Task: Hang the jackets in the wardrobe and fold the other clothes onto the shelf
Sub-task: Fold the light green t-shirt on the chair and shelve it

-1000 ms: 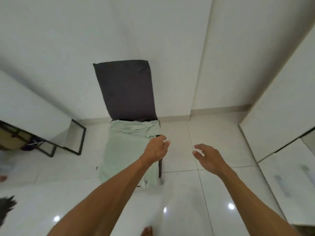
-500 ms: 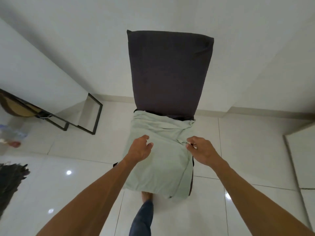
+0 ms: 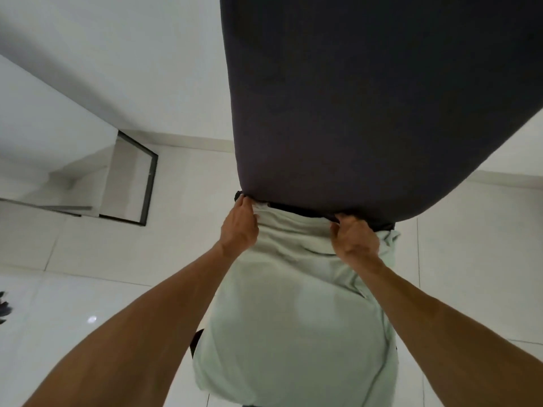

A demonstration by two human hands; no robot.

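Note:
A pale green garment (image 3: pixel 293 318) lies spread over the seat of a chair and hangs off its front. The chair's tall dark grey backrest (image 3: pixel 367 98) fills the upper right. My left hand (image 3: pixel 239 227) pinches the garment's far left corner, right under the backrest. My right hand (image 3: pixel 354 237) grips the garment's far edge toward the right, fingers curled into the cloth. Both forearms reach in from below. The wardrobe and the shelf are out of view.
White tiled floor (image 3: pixel 73 289) surrounds the chair. A black metal frame (image 3: pixel 147 183) of some low furniture stands at the left, against a white wall (image 3: pixel 117 54). A dark object (image 3: pixel 3 306) shows at the left edge.
I have moved in close over the chair. Both hands slid from the middle of the green garment to its far edge beside the backrest and closed on it.

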